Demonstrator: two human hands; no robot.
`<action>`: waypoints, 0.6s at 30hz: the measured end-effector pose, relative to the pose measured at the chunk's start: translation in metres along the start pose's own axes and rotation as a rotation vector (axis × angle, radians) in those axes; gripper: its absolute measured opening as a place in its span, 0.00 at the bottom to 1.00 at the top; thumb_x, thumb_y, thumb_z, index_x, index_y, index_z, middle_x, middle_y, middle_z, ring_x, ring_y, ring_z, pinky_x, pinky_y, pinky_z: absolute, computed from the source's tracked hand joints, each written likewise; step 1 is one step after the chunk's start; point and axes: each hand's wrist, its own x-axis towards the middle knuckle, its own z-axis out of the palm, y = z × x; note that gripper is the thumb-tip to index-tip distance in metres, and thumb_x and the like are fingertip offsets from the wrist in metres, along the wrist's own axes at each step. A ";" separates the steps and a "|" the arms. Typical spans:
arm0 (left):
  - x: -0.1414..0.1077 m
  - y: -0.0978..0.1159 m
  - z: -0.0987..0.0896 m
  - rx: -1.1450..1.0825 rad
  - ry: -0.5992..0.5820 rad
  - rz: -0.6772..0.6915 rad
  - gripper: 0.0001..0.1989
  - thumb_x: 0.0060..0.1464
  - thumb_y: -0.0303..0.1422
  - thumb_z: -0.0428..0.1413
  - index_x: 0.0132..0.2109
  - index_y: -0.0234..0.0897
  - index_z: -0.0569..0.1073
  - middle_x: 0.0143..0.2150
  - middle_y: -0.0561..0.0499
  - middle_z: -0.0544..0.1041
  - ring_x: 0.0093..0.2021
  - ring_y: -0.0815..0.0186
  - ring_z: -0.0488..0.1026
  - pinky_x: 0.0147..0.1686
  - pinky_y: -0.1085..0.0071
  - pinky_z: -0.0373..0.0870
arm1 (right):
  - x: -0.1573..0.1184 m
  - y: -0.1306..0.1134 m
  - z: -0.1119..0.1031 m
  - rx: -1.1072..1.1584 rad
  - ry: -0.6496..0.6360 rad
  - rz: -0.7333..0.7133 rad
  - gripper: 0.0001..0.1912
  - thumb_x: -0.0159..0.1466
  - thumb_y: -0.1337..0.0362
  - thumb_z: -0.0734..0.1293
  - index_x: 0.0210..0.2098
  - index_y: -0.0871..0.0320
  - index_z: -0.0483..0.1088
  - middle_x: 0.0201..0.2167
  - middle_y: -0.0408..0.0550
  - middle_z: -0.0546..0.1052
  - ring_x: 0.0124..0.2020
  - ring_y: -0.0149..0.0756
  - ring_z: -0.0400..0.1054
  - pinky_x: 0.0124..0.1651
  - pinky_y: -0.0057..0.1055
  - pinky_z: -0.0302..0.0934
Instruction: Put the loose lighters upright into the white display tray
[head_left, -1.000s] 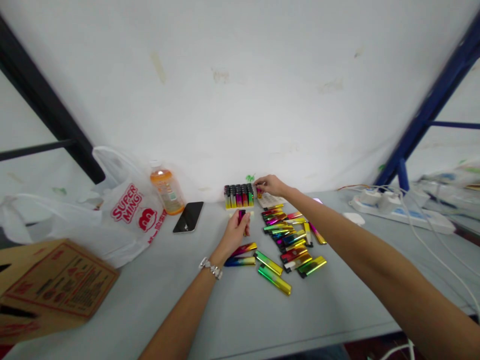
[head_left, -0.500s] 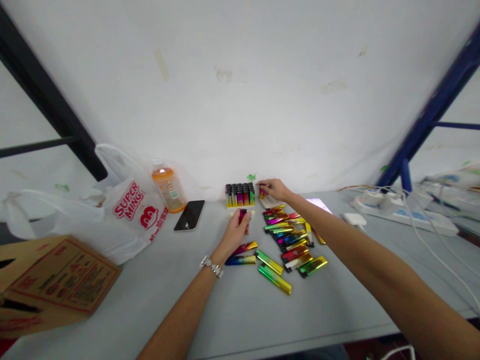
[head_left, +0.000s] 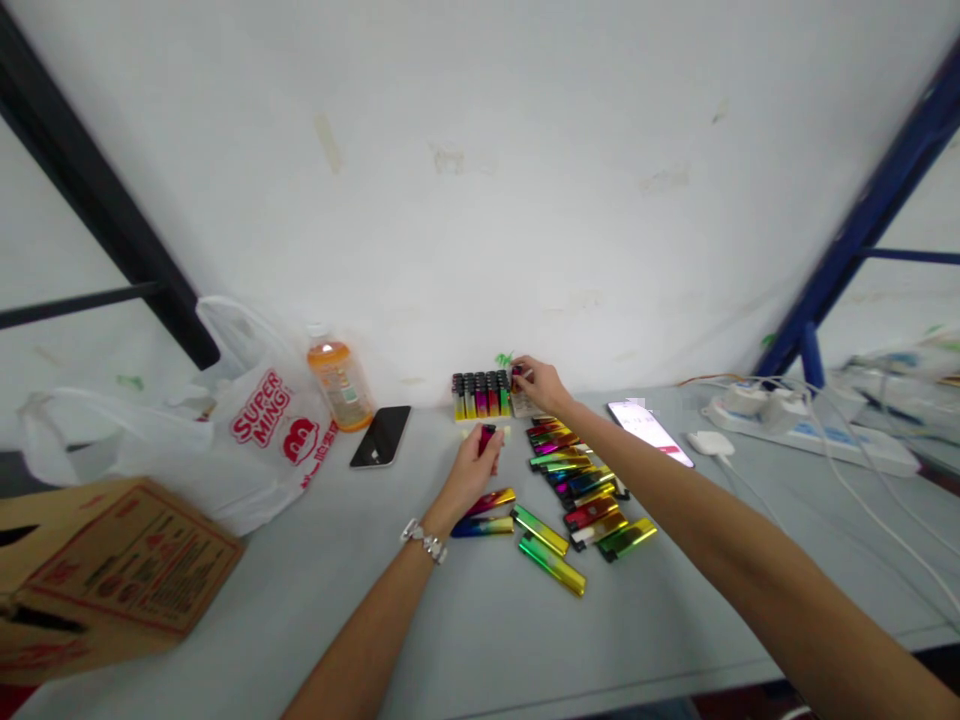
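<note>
Upright lighters [head_left: 480, 396] with black tops stand in tight rows near the wall. My right hand [head_left: 541, 384] pinches a lighter [head_left: 517, 374] at the right end of these rows; its lower part is hard to make out. In front of the rows, my left hand [head_left: 474, 462], with a silver bracelet at the wrist, is closed around a dark pink lighter [head_left: 487, 437]. Several shiny lighters [head_left: 592, 512] lie in a loose column beneath my right forearm. Two green-and-yellow lighters [head_left: 551, 565] lie closer to me. By my left wrist rests a blue-and-yellow lighter [head_left: 484, 526] beside a red-and-yellow one.
On the left are a cardboard box [head_left: 127, 570], a white plastic bag [head_left: 262, 440], an orange drink bottle [head_left: 341, 385] and a dark phone [head_left: 381, 436]. To the right lie a lit phone [head_left: 649, 433], a white charger [head_left: 710, 443] and a power strip [head_left: 817, 435] with cables.
My right hand has shifted slightly left with its lighter, up against the end of the rows. More of the lit phone shows. My left hand keeps its lighter in about the same place.
</note>
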 end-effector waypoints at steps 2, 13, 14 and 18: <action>0.000 -0.001 0.000 -0.003 -0.002 0.000 0.25 0.50 0.56 0.56 0.33 0.37 0.65 0.20 0.60 0.63 0.19 0.74 0.60 0.21 0.76 0.58 | -0.002 0.001 0.004 0.019 0.001 0.047 0.19 0.62 0.69 0.66 0.52 0.55 0.67 0.35 0.45 0.78 0.33 0.34 0.73 0.42 0.32 0.68; 0.001 0.001 -0.001 -0.039 -0.014 0.006 0.24 0.49 0.54 0.59 0.33 0.36 0.66 0.23 0.58 0.66 0.21 0.74 0.63 0.22 0.76 0.62 | -0.041 -0.002 -0.030 -0.309 0.056 0.256 0.24 0.63 0.62 0.63 0.58 0.60 0.68 0.53 0.62 0.71 0.53 0.51 0.69 0.57 0.47 0.61; 0.001 0.001 0.000 -0.043 -0.026 0.012 0.24 0.49 0.54 0.59 0.33 0.36 0.66 0.23 0.58 0.67 0.21 0.74 0.63 0.22 0.76 0.62 | -0.047 -0.001 -0.031 -0.311 0.049 0.314 0.24 0.63 0.62 0.63 0.58 0.63 0.68 0.53 0.64 0.71 0.55 0.53 0.68 0.59 0.48 0.60; 0.002 0.001 0.002 0.001 -0.041 0.053 0.22 0.53 0.52 0.57 0.34 0.37 0.65 0.21 0.59 0.65 0.19 0.74 0.63 0.21 0.77 0.61 | -0.060 0.003 -0.026 -0.231 -0.009 0.387 0.24 0.63 0.67 0.63 0.57 0.68 0.68 0.54 0.67 0.73 0.58 0.51 0.67 0.61 0.41 0.59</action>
